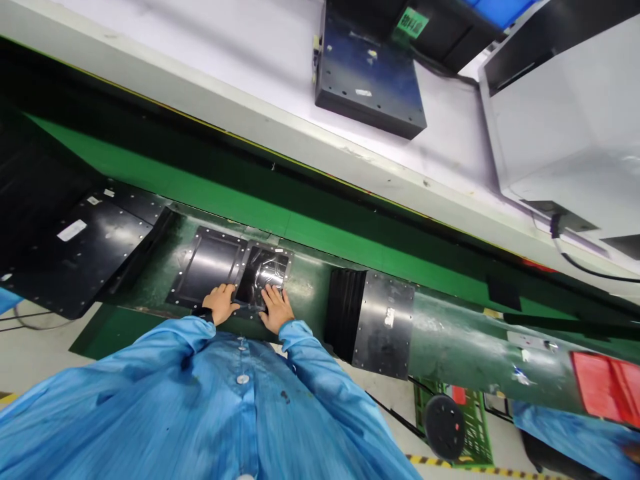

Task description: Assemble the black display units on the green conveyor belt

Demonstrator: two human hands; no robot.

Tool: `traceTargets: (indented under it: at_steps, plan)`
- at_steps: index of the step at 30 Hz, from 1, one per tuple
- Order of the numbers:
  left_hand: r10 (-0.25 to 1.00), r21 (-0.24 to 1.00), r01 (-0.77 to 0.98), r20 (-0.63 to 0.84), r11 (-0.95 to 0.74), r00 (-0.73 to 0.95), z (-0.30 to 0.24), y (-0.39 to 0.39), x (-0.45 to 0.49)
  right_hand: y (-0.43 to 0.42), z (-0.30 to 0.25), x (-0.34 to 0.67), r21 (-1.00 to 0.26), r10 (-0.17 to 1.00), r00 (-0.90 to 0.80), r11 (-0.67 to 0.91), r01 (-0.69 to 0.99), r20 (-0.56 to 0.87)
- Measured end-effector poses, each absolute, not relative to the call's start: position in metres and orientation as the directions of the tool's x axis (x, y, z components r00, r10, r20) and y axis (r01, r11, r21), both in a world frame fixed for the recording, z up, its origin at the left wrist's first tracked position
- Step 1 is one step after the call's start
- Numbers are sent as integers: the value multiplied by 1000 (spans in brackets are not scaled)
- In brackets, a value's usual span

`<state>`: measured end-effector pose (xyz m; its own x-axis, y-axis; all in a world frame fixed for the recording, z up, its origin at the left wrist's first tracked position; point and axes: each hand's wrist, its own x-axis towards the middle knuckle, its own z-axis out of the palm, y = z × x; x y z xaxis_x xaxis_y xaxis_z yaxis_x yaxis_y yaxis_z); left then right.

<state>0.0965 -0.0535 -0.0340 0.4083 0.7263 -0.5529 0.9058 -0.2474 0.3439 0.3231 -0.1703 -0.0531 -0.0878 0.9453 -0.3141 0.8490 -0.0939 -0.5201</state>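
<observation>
A long green curved housing (295, 287) runs across the view, fitted with black riveted panels. My left hand (220, 303) lies flat with fingers apart on the lower edge of a matte black rectangular panel (207, 267). My right hand (276, 308) rests with spread fingers on the lower edge of a glossy black panel (263, 275), which looks covered by shiny film. The two panels sit side by side, and neither hand appears to grip anything. My blue smock sleeves (175, 340) reach in from below.
A large riveted black plate (75, 247) lies to the left and another (385, 325) to the right. Above stands a white bench (260, 80) bearing a dark metal box (367, 73). A red panel (605, 387), a black wheel (444, 427) and a green crate (475, 427) are at lower right.
</observation>
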Motion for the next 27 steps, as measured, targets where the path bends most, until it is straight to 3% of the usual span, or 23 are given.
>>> traceTargets:
  at_steps: [6, 9, 11, 13, 15, 17, 23, 27]
  plan:
    - [690, 341, 910, -601, -235, 403, -35, -48, 89, -165, -50, 337, -592, 935, -108, -122, 797, -338]
    - [667, 352, 925, -657, -140, 351, -36, -23, 104, -135, -39, 366, -596, 930, 162, -337, 728, -329]
    - [684, 369, 926, -657, -74, 317, -34, 5, 125, -103, -32, 390, -544, 819, 420, -573, 613, -390]
    - [728, 382, 923, -621, -43, 290, -30, 39, 150, -71, -30, 411, -477, 652, 544, -758, 446, -527]
    - [757, 377, 926, -594, -37, 272, -26, 73, 175, -45, -32, 425, -419, 521, 543, -853, 311, -658]
    - [747, 350, 935, -608, -53, 270, -24, 100, 193, -29, -37, 432, -386, 466, 515, -885, 262, -720]
    - [666, 310, 937, -667, -160, 334, -26, 131, 205, -12, -46, 450, -397, 480, 383, -874, 279, -789]
    - [657, 308, 941, -683, -136, 319, -28, 132, 205, -3, -49, 459, -365, 442, 332, -891, 270, -834]
